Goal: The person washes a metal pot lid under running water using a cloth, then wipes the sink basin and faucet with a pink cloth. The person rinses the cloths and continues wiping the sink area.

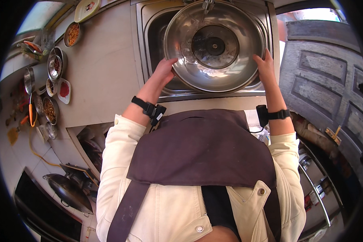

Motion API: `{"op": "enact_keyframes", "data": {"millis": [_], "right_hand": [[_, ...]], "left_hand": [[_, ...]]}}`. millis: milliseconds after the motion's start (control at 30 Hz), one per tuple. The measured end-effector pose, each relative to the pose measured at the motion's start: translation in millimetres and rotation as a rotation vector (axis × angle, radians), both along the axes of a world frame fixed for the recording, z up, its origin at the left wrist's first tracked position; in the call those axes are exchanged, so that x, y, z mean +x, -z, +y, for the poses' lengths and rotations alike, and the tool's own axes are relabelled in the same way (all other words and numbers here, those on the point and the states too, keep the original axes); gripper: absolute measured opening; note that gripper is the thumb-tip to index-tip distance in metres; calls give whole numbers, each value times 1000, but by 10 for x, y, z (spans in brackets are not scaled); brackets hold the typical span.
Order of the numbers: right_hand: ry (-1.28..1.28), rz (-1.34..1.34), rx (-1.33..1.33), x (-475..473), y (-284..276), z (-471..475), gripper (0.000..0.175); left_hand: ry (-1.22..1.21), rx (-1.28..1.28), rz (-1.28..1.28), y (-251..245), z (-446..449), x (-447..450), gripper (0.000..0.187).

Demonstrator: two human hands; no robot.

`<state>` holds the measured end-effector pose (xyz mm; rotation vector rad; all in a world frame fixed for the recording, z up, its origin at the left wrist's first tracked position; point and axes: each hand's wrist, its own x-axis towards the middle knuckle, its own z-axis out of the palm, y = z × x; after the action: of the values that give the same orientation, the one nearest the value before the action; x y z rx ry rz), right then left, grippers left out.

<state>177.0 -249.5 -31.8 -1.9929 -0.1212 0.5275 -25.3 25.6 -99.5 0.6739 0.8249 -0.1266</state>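
A large round stainless steel basin (187, 75) is held over the metal sink (157, 36), beneath the faucet (208, 5). Water appears to run from the faucet into it, and some lies over its flat bottom. My left hand (165, 70) grips the basin's near left rim, thumb over the edge. On the right side, my right hand (264, 64) holds the rim with its thumb inside and its fingers partly hidden behind the metal. Both wrists wear black straps with small devices.
Left on the counter (103, 69) are a bowl of chopped food (73, 34), a pale plastic tray (87, 9), steel bowls (55, 65) and a white dish of red food (64, 90). A wok (68, 192) stands lower left. A grey panelled door (323, 63) is at the right.
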Motion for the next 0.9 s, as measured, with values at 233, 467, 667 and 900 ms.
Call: {"op": "enact_keyframes", "data": {"millis": [233, 467, 667, 900], "right_hand": [[-15, -274, -212, -72, -294, -68, 51], [38, -330, -102, -117, -231, 18, 35], [68, -309, -135, -70, -183, 78, 31], [146, -176, 22, 17, 86, -76, 42]], "left_hand": [[-154, -220, 136, 310, -138, 346, 27], [-190, -232, 31, 552, -76, 467, 26], [-202, -226, -20, 695, -55, 475, 24], [-229, -182, -44, 607, -63, 479, 24]]}}
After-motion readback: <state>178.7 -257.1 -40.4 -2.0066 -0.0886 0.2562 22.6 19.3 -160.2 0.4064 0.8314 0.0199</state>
